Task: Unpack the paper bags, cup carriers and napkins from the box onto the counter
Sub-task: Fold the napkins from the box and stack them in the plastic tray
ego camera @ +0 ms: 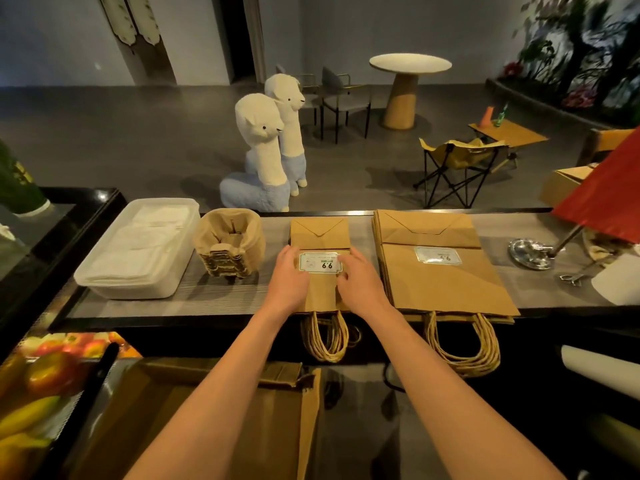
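The counter (221,296) carries the goods in one row, apparently sorted by kind, while the box (149,403) at 7 o'clock shows only bare cardboard where the forearms leave it visible. At 9 o'clock a plastic tub (104,282) holds folded white napkins (145,237); the large paper bags (446,282) lie stacked flat at 3 o'clock, the small paper bags (318,237) at centre, and the cup carriers (228,244) nest between tub and small bags. The left hand (289,275) and right hand (358,275) lie flat on the small stack, fingers extended, gripping nothing, evidently squaring it.

Box (145,403) cut by bottom edge; label (320,262) small print unreadable.
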